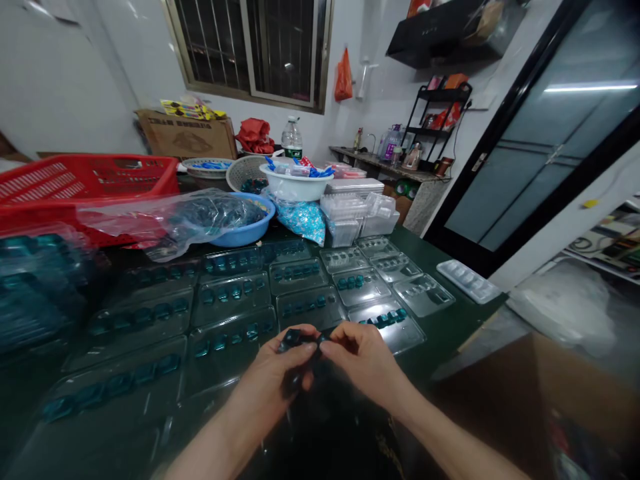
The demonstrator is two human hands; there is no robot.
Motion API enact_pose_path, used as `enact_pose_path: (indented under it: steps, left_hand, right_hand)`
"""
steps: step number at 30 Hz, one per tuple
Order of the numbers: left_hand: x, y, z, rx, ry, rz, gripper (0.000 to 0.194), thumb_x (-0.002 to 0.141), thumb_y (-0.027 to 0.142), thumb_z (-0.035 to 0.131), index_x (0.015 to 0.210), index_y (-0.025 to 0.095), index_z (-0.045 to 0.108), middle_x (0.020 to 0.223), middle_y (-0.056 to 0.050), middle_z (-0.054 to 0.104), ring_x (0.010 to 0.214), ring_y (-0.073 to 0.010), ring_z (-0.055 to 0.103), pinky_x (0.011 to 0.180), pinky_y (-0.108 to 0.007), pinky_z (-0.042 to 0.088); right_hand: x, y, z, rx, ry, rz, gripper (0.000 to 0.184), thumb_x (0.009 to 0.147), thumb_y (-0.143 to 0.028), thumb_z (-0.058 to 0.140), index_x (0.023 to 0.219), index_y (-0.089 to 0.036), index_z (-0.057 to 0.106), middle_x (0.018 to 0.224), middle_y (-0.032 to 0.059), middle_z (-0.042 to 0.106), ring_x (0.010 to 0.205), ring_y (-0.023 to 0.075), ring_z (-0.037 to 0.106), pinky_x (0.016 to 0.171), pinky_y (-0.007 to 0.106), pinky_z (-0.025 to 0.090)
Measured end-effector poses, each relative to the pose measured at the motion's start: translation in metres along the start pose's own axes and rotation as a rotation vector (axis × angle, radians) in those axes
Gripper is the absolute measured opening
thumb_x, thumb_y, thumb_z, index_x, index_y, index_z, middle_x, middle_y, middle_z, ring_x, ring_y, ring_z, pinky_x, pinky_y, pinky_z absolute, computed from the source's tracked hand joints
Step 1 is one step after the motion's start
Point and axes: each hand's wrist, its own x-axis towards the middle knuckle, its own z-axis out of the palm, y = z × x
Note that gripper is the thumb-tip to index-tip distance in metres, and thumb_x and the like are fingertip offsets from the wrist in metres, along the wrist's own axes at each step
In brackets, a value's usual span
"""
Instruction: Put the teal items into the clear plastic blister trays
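My left hand (280, 367) is closed around several small dark glossy pieces (290, 339), seemingly like the teal ones in the trays, though blur hides their exact kind. With thumb and fingertips, my right hand (363, 357) pinches another small dark piece (323, 338), and its fingertips meet those of the left. Just beyond the hands, a clear plastic tray (407, 337) carries a row of teal blocks (387, 319). Beside it lies another clear tray (370, 293) with a few teal blocks (351, 281) at its left end.
More clear trays with teal blocks (235, 290) cover the dark green table (470, 320). At the back stand a red basket (160, 177), a blue basin (245, 233), a white basin (295, 187) and stacked clear trays (345, 217). A cardboard box (500, 393) sits at right.
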Motion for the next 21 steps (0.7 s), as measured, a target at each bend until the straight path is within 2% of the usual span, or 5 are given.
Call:
enact_pose_path:
  steps: [4, 7, 12, 17, 21]
  left_hand:
    - [0.000, -0.004, 0.005, 0.048, 0.007, 0.027, 0.020, 0.067, 0.020, 0.061, 0.087, 0.016, 0.056, 0.067, -0.003, 0.062, 0.042, -0.0086, 0.052, 0.039, -0.019, 0.036]
    - [-0.001, -0.005, 0.009, 0.077, 0.045, 0.019, 0.021, 0.066, 0.022, 0.062, 0.085, 0.015, 0.056, 0.063, -0.005, 0.062, 0.046, -0.0118, 0.055, 0.037, -0.019, 0.035]
    - [-0.004, -0.001, 0.013, 0.166, 0.116, -0.021, 0.024, 0.064, 0.021, 0.064, 0.085, 0.015, 0.056, 0.054, -0.001, 0.059, 0.035, -0.0080, 0.048, 0.033, -0.017, 0.031]
    - [-0.004, -0.001, 0.014, 0.231, 0.168, -0.022, 0.023, 0.061, 0.019, 0.066, 0.081, 0.014, 0.056, 0.050, 0.000, 0.058, 0.034, -0.0089, 0.047, 0.032, -0.019, 0.033]
    - [-0.004, -0.004, 0.012, 0.273, 0.171, 0.014, 0.022, 0.064, 0.021, 0.064, 0.083, 0.015, 0.055, 0.053, -0.001, 0.059, 0.036, -0.0084, 0.048, 0.035, -0.019, 0.034]
  right_hand:
    - [0.003, 0.010, 0.001, 0.261, 0.014, 0.054, 0.016, 0.076, -0.029, 0.051, 0.070, -0.015, 0.055, 0.062, -0.0003, 0.057, 0.058, 0.0112, 0.053, 0.055, 0.021, 0.040]
    - [0.003, 0.015, 0.003, 0.313, 0.058, 0.092, 0.014, 0.075, -0.029, 0.051, 0.072, -0.015, 0.055, 0.062, -0.0008, 0.055, 0.058, 0.0113, 0.052, 0.054, 0.021, 0.040]
    - [0.002, 0.023, 0.005, 0.200, 0.161, 0.067, 0.011, 0.074, -0.025, 0.051, 0.072, -0.015, 0.056, 0.062, -0.0018, 0.052, 0.055, 0.0098, 0.047, 0.051, 0.020, 0.037]
    - [-0.002, 0.026, 0.008, 0.025, 0.210, -0.019, 0.012, 0.076, -0.021, 0.046, 0.073, -0.017, 0.057, 0.063, -0.0009, 0.055, 0.057, 0.0110, 0.049, 0.052, 0.020, 0.036]
    - [-0.005, 0.026, 0.009, -0.111, 0.215, -0.034, 0.018, 0.079, -0.024, 0.044, 0.067, -0.018, 0.057, 0.059, -0.0012, 0.053, 0.055, 0.0110, 0.047, 0.052, 0.021, 0.034]
